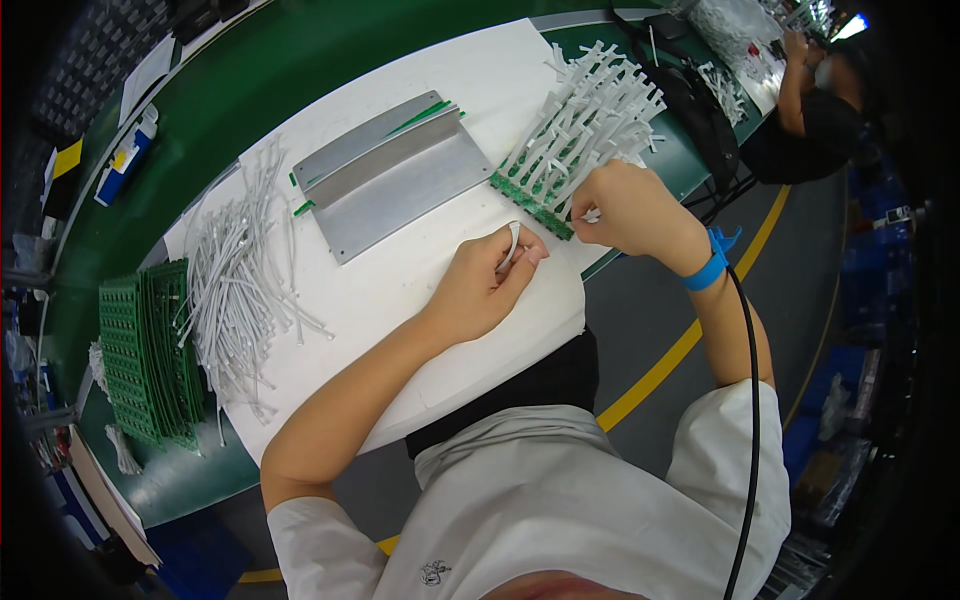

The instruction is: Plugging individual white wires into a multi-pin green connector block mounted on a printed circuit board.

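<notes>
- The left hand (490, 280) pinches one bent white strip (514, 243) between thumb and forefinger, just off the near end of the green board (530, 200). A loose pinch could let the strip spring out onto the white mat (470, 90).
- The right hand (630, 205) is closed on a small white end (592, 215) at the board's near corner, fingers narrow. Pushing at a slant there could kink the strip or miss its slot.
- The board lies on the mat's right edge, crowded with upright strips (590, 115). A wrist brushing them may bend or unseat some, I think.
- The board sits close to the tabletop (260, 70) edge; a hard press might tip or slide it off.
- The black cord (752, 420) from the blue wrist strap (708, 268) hangs by the right forearm and could snag.
- The loose strip pile (240, 290) lies beside the stacked boards (150, 360), well apart from both hands; a far reach could scatter it.
</notes>
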{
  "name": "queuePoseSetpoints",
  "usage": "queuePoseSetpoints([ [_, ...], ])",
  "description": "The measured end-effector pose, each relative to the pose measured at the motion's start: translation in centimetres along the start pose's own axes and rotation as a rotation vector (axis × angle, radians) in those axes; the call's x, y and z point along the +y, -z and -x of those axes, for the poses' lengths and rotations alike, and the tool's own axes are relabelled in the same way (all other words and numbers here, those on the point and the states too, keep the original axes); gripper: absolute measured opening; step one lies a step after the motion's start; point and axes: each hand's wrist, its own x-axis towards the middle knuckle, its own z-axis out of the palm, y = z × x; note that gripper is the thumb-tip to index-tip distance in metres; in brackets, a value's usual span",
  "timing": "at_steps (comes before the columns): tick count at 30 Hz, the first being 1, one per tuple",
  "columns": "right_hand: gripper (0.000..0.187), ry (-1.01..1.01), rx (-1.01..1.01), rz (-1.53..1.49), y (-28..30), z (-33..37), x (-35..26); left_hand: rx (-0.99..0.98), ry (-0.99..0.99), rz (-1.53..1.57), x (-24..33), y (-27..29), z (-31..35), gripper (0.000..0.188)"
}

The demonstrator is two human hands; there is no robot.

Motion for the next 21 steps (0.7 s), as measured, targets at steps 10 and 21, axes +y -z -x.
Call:
queuePoseSetpoints([
  [10,0.011,0.046,-0.088,-0.175,-0.1,-0.1,1.5,-0.002,0.024,0.071,-0.3,-0.2,0.0,0.032],
  [21,0.048,-0.202,0.85,-0.486,-7.0,8.8,-7.5,-0.14,-0.06,-0.197,1.8,-1.5,1.3,0.089],
])
